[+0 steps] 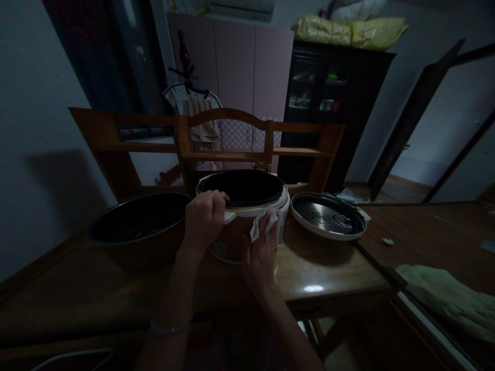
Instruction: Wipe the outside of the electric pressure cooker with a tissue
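Observation:
A rice cooker body (232, 232) stands on the wooden table, its dark round opening facing up. My left hand (204, 214) is closed over the cooker's near left rim, fingers curled over the edge. Against the cooker's front right side my right hand (263, 247) presses a white cloth (266, 220), fingers lying over it. To the left sits the black inner pot (139, 221), apart from the cooker. The round lid (327, 216) lies to the right with its metal inner face up.
A wooden table (332, 273) with a shelf rack (228, 154) at its back carries these things. A small white object (387, 241) lies on a brown surface to the right, near a green cloth (444, 293). Cabinets stand behind.

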`<state>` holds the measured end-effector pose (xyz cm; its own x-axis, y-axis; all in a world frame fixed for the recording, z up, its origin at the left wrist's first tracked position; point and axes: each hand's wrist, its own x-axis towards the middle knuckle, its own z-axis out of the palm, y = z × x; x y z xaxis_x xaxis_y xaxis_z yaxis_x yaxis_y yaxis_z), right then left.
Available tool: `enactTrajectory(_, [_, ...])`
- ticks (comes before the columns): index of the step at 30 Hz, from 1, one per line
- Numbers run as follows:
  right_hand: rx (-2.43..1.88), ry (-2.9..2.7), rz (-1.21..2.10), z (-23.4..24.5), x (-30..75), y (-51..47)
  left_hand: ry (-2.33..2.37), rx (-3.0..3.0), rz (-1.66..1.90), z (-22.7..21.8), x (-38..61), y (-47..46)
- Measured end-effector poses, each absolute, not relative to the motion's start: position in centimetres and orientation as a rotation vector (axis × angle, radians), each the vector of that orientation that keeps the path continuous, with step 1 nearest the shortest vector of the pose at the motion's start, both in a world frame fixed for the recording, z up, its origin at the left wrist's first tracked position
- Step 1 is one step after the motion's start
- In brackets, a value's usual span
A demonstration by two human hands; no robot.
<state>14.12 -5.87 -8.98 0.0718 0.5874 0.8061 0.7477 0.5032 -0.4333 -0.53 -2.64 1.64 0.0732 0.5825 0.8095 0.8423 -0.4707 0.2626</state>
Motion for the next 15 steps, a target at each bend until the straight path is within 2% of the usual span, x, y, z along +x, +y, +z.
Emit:
enactTrajectory(7, [-1.124, -1.732, -0.281, -8.8, 13.5, -5.8, -1.446, -2.082, -1.356, 1.6, -0.5, -2.6])
enactTrajectory(15, [-1.16, -1.771, -0.245, -9.7, 13.7, -6.1, -1.443, -2.085, -1.365, 1.7, -0.4, -2.7])
